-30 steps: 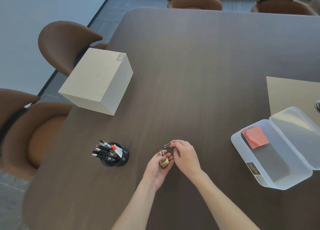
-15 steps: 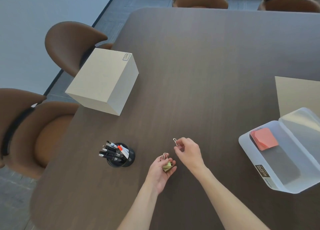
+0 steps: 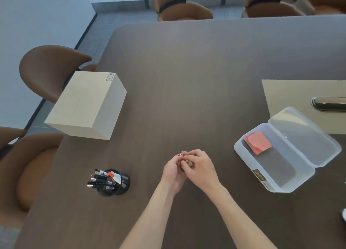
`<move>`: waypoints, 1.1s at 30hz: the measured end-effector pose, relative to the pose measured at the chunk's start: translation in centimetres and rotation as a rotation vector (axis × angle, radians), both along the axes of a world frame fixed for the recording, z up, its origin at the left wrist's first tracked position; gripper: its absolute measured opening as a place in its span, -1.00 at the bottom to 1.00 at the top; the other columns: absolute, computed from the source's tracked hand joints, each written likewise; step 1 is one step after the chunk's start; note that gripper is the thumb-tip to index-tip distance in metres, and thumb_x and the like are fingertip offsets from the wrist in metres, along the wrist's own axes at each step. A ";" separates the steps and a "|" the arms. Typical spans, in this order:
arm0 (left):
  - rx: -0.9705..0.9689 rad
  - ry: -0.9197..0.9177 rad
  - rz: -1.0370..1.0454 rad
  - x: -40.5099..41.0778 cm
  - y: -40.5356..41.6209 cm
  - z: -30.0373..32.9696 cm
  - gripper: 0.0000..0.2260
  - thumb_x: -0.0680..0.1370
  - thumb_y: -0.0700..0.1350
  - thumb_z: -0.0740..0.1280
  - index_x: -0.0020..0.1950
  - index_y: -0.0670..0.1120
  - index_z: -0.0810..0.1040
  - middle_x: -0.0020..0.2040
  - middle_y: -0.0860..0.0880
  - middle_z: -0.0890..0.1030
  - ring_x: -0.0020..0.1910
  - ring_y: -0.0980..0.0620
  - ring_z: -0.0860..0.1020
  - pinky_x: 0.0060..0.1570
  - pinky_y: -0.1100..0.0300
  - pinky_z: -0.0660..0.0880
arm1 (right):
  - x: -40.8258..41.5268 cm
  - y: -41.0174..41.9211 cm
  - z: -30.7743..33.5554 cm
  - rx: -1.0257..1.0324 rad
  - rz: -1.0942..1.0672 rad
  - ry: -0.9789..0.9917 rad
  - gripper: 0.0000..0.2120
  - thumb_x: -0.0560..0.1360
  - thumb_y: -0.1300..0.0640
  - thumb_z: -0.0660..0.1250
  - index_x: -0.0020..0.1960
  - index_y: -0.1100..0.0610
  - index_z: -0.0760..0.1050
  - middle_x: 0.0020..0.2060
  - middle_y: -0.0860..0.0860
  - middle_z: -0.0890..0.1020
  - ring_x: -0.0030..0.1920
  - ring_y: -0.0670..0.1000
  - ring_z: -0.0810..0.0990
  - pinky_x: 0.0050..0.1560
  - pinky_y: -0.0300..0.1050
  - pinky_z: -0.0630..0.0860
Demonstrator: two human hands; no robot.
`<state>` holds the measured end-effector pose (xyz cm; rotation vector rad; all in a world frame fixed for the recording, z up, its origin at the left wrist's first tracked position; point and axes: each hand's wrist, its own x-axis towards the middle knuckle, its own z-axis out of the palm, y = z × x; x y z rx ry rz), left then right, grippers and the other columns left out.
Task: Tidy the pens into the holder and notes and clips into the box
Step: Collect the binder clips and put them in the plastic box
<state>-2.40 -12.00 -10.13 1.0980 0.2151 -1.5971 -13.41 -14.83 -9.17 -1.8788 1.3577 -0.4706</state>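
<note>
My left hand (image 3: 173, 171) and my right hand (image 3: 201, 167) meet above the dark table (image 3: 187, 80), fingers curled together around small metal clips (image 3: 182, 153); thin wire loops stick out on top and a gold binder clip (image 3: 190, 163) shows between the fingers. Which hand holds which clip is hard to tell. A black round holder (image 3: 122, 183) with several pens (image 3: 102, 180) stands to the left. To the right lies an open clear plastic box (image 3: 262, 181) with orange sticky notes (image 3: 258, 143) inside; its lid (image 3: 307, 138) is folded back.
A closed beige cardboard box (image 3: 86, 104) sits at the table's left edge. A tan mat (image 3: 292, 93) with a dark glossy object (image 3: 329, 103) lies at the far right. Brown chairs (image 3: 50, 69) surround the table.
My right hand, which held one wire clip apart from the left, has come back against my left hand. The camera view has shifted and both hands now close together over the clips.
</note>
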 end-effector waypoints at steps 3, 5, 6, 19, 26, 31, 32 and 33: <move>-0.025 -0.044 -0.101 -2.9 -2.5 0.8 -0.85 0.61 -0.30 0.18 0.03 -0.22 0.54 -0.13 -0.13 0.58 -0.14 -0.06 0.53 -0.12 0.11 0.57 | -3.5 -1.8 1.2 0.089 -0.142 -0.069 -0.84 0.49 0.13 0.38 -0.02 -0.04 0.71 -0.07 -0.12 0.64 0.00 -0.08 0.58 0.05 -0.15 0.52; -0.085 -0.093 -0.224 -5.7 -4.3 2.0 -0.87 0.62 -0.29 0.18 0.03 -0.22 0.52 -0.14 -0.14 0.58 -0.13 -0.07 0.56 -0.13 0.10 0.58 | -6.6 -3.1 2.1 0.105 -0.229 -0.087 -0.84 0.48 0.17 0.40 -0.02 -0.03 0.71 -0.10 -0.10 0.65 -0.07 -0.10 0.61 0.02 -0.20 0.53; -0.118 -0.126 -0.292 -7.2 -5.1 2.8 -0.88 0.62 -0.29 0.18 0.02 -0.22 0.51 -0.14 -0.15 0.59 -0.12 -0.07 0.58 -0.14 0.11 0.58 | -8.1 -3.7 2.6 0.111 -0.266 -0.085 -0.83 0.48 0.18 0.40 -0.03 -0.04 0.70 -0.10 -0.09 0.66 -0.08 -0.12 0.61 -0.01 -0.27 0.51; 0.045 -0.512 -0.739 -27.0 -14.1 3.1 -0.85 0.63 -0.19 0.29 0.10 -0.23 0.60 -0.18 -0.09 0.68 -0.28 0.05 0.65 -0.38 0.22 0.58 | -23.9 -8.6 1.6 0.375 -1.002 -0.332 -0.92 0.50 0.22 0.33 -0.09 0.09 0.60 -0.19 -0.07 0.68 -0.09 -0.01 0.66 0.03 -0.01 0.62; 0.288 -0.430 -0.631 -29.2 -14.9 0.1 -0.80 0.58 -0.30 0.20 -0.23 -0.11 0.42 -0.33 -0.06 0.46 -0.41 0.02 0.43 -0.48 0.25 0.45 | -25.5 -10.2 -2.5 0.528 -1.015 -0.216 -0.83 0.48 0.21 0.28 -0.07 0.16 0.66 -0.11 0.08 0.71 0.00 0.12 0.65 0.11 0.03 0.57; 0.324 -0.348 -0.609 -28.9 -15.5 -0.8 -0.82 0.59 -0.05 0.30 -0.10 -0.15 0.52 -0.27 -0.07 0.54 -0.29 -0.03 0.53 -0.30 0.18 0.53 | -25.3 -10.9 -2.8 0.604 -0.993 -0.188 -0.77 0.44 0.29 0.23 -0.14 0.23 0.68 -0.23 0.12 0.67 -0.19 0.12 0.55 -0.16 -0.11 0.47; 0.317 -0.337 -0.604 -28.8 -15.6 -1.0 -0.79 0.59 -0.01 0.32 -0.05 -0.17 0.53 -0.23 -0.08 0.55 -0.23 -0.05 0.55 -0.18 0.12 0.54 | -25.2 -11.0 -2.7 0.608 -0.986 -0.191 -0.77 0.44 0.29 0.22 -0.15 0.24 0.67 -0.27 0.10 0.65 -0.22 0.11 0.53 -0.20 -0.12 0.44; 0.309 -0.331 -0.595 -28.7 -15.7 -1.1 -0.76 0.58 0.01 0.33 0.00 -0.17 0.53 -0.21 -0.09 0.55 -0.19 -0.07 0.55 -0.10 0.09 0.55 | -25.2 -11.0 -2.7 0.608 -0.978 -0.187 -0.77 0.45 0.29 0.22 -0.19 0.22 0.66 -0.32 0.08 0.62 -0.25 0.10 0.50 -0.24 -0.13 0.40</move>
